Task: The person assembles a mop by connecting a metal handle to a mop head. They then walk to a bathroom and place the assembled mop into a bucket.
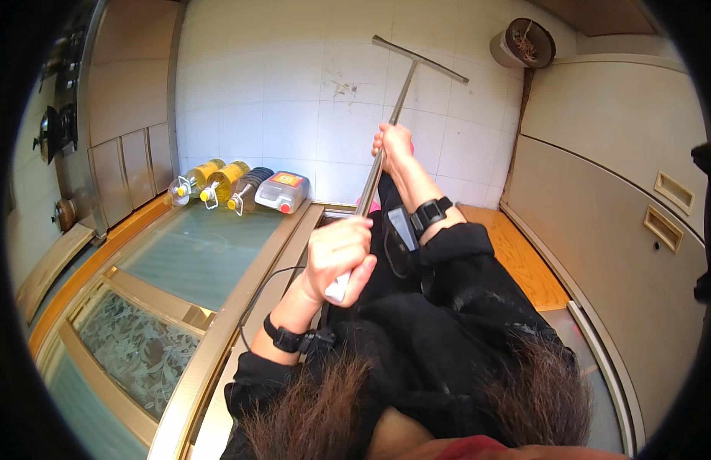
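A long metal pole [395, 107] with a flat crossbar head [421, 58] reaches out over the white tiled floor [294, 100]. My left hand [339, 257] is closed around the pole's near end, by its white grip. Farther along, my right hand [394, 146] grips the shaft. Both wrists wear black bands, and my black sleeves and long dark hair fill the lower middle of the view.
Three oil bottles [217, 182] and a squat plastic jug [283, 192] lie against a sliding glass door [179, 268] on the left. A beige cabinet [624, 192] stands on the right, a round basket [528, 42] beyond it. A black cable [260, 295] runs along the door frame.
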A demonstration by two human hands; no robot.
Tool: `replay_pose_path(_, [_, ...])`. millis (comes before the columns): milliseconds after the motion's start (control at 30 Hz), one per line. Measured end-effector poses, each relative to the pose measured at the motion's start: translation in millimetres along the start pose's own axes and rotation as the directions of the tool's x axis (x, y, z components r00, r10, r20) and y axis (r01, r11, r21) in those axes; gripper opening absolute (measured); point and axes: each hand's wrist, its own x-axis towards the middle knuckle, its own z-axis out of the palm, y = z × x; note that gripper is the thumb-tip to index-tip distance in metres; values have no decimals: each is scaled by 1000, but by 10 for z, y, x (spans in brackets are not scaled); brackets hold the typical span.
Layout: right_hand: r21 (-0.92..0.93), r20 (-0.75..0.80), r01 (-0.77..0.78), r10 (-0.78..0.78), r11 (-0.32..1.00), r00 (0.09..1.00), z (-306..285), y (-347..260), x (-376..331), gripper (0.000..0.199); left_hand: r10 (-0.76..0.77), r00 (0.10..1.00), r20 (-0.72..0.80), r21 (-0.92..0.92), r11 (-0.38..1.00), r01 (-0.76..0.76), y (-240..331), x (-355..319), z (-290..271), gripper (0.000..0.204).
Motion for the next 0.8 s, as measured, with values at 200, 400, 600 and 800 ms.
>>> replay_pose_path(200, [-26, 6, 67, -67, 997, 998, 23, 67, 363, 10, -22, 985, -168, -6, 1000, 21, -298, -132, 56, 17])
replay_pose_path(400, [-141, -5, 84, -86, 986, 996, -131, 243, 378, 12, -5, 989, -148, -2, 1000, 5, -328, -527, 280, 14])
replay_pose_path(600, [-33, 23, 44, -43, 998, 999, -238, 447, 245, 12, 30, 997, -69, 19, 999, -28, -266, -664, 270, 13])
replay_pose_path(800, [-33, 72, 146, -143, 989, 987, -26, 175, 411, 12, -17, 980, -199, 1, 1000, 17, -307, -475, 209, 8])
